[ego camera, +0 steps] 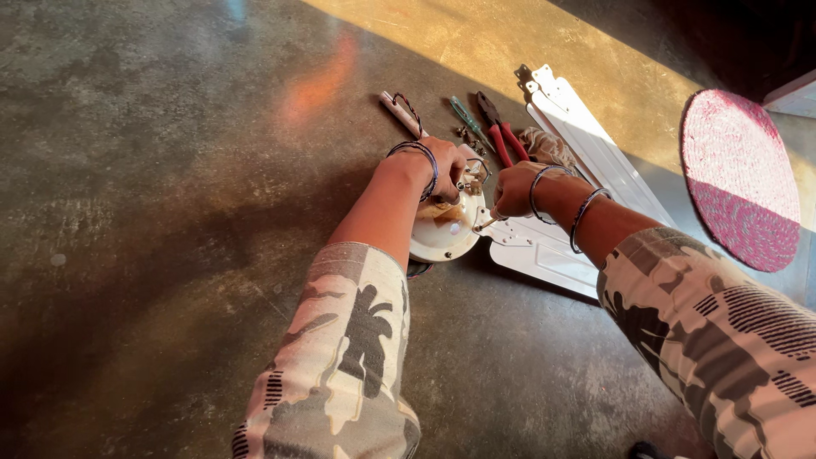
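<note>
Floor of dull concrete (170,170) fills my view as I look down at my two hands, which meet over a round cream-white motor housing (444,229) lying on it. My left hand (444,166) is clamped over the housing's far edge, pressing down on it. My right hand (514,191) is clenched around a thin tool (486,223) whose tip slants down and to the left, touching the housing's right edge. So the housing lies just left of and below my right hand, directly under my left, and the left is the nearer one. White fan blades (586,161) stretch away to the right, their long axis running from the housing toward the upper right. Red-handled pliers (501,132), a green screwdriver (467,119) and small screws (466,134) lie just beyond my hands. A round pink mat (739,178) sits well apart at the right.
</note>
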